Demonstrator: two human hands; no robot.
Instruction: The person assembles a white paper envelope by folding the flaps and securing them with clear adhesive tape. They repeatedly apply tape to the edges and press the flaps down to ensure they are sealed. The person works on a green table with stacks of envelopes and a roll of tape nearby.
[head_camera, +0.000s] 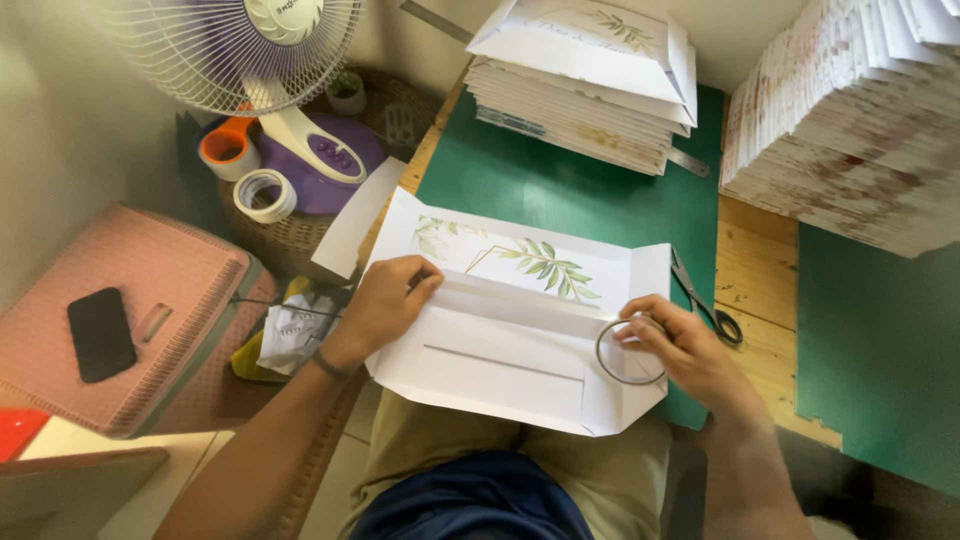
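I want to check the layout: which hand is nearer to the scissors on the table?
Right. The right hand holds a tape ring on the unfolded paper just left of the scissors. The left hand presses the paper's far left side, well away.

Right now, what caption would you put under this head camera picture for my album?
Left hand presses a white unfolded leaf-printed paper envelope on a green cutting mat; right hand holds a clear tape ring.
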